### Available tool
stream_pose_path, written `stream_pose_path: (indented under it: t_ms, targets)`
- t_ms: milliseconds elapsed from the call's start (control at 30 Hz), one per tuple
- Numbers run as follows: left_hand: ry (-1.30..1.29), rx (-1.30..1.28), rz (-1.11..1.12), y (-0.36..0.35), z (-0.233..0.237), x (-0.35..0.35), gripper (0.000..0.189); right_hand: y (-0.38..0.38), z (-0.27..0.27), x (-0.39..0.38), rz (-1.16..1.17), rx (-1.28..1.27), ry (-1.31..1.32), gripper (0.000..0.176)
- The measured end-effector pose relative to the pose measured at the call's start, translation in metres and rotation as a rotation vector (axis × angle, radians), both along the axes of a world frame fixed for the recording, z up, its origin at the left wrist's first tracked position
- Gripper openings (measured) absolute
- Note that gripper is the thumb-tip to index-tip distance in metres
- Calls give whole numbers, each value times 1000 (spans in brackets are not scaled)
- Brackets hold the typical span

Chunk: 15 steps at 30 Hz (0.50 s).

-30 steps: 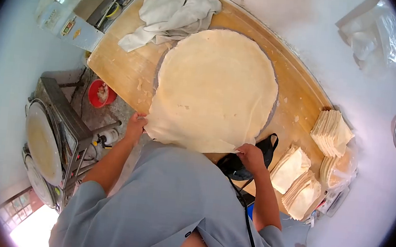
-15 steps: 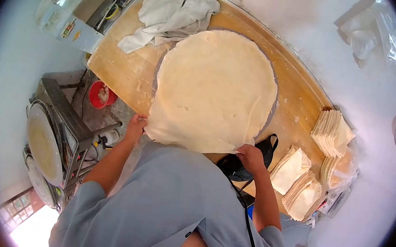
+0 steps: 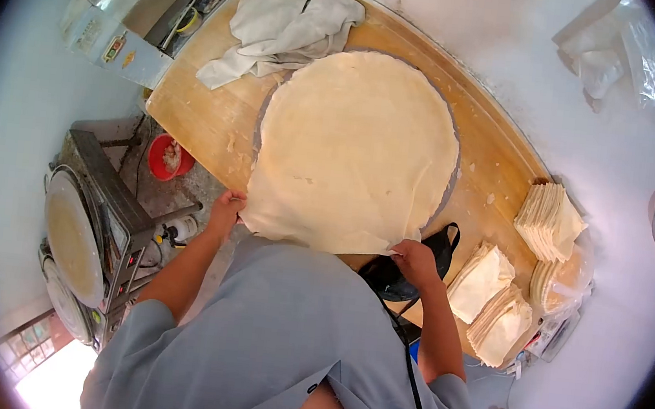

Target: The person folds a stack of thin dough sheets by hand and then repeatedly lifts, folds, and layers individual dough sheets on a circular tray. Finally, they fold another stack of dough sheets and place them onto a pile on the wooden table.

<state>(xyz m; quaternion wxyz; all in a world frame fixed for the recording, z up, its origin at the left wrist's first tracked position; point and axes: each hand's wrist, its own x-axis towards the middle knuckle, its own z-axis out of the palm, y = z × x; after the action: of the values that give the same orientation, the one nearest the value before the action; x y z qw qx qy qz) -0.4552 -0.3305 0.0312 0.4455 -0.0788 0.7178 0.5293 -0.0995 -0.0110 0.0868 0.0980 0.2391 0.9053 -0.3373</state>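
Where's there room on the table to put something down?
The wooden table has two nearly bare patches: left of the big flat sheet, below the cloth; and between the sheet and the pale stacks. It's crowded by the black item and stacks.

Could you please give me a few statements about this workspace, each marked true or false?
1. The left hand and right hand both grasp the near edge of the dough sheet. True.
2. The pale cloth covers the dough sheet's middle. False: it lies on the wooden table, beyond the sheet's left part.
3. The red bowl is left of the wooden table. True.
4. The folded sheets are at the left. False: they are stacked at the right.
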Motion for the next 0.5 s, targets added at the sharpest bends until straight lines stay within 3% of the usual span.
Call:
stream_pose_path:
  t_ms: [500]
  targets:
    - [-25, -19, 17, -2, -5, 2, 12, -1, 6, -2, -7, -12, -59, 13]
